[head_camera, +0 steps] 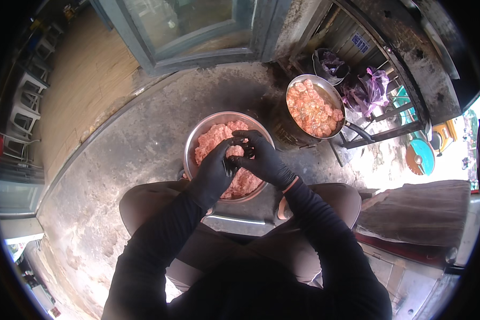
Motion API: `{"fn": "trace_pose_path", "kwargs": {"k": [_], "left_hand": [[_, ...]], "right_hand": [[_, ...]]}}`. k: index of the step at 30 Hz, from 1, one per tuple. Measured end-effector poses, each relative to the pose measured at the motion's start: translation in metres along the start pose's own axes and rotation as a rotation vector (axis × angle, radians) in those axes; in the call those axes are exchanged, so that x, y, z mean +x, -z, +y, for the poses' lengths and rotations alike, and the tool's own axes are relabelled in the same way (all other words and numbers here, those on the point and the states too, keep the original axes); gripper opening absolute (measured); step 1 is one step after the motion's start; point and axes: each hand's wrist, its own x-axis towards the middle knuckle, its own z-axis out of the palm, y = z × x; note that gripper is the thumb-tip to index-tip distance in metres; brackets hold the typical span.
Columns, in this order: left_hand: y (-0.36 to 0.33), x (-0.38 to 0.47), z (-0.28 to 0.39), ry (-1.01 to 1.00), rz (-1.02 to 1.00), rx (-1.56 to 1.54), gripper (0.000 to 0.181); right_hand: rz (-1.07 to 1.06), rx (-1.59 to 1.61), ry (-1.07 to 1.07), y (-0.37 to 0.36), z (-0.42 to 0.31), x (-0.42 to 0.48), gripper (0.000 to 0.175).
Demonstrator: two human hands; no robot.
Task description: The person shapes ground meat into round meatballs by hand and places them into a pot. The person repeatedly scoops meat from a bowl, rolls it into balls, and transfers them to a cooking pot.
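A steel basin [189, 150] of ground meat [246, 185] stands between my knees. Above it, my left hand [216, 168], in a black glove, holds a small ball of ground meat [235, 151] between thumb and fingers. My right hand [264, 160], gloved in black too, has its fingers curled at the ball's right side; whether they press on it is hard to tell. To the right, a long-handled pan [341, 94] filled with meatballs [314, 108] in liquid rests on a dark, sooty stove or pot [292, 134].
Behind the pan are a bucket with a plastic bag [331, 66] and a purple plastic bag [372, 90]. A metal-framed stand [408, 128] is at the right. A glass door with a grey frame [200, 60] stands ahead. White plastic stools [26, 104] line the far left.
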Motion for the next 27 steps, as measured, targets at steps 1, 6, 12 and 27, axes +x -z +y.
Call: {"fn": "trace_pose_path", "kwargs": {"k": [1, 6, 12, 27], "left_hand": [[0.001, 0.001, 0.0, -0.105, -0.021, 0.298, 0.042], [0.002, 0.003, 0.008, -0.154, -0.115, 0.473, 0.047], [-0.005, 0.002, -0.001, 0.169, -0.104, -0.47, 0.037], [0.0, -0.002, -0.007, -0.04, -0.114, 0.054, 0.037]], "right_hand": [[-0.029, 0.057, -0.026, 0.002, 0.008, 0.001, 0.059], [-0.09, 0.065, -0.021, 0.007, 0.014, 0.001, 0.049], [-0.079, 0.079, -0.08, 0.013, 0.015, 0.002, 0.043], [-0.156, -0.06, -0.044, 0.025, -0.01, 0.0, 0.05]]}}
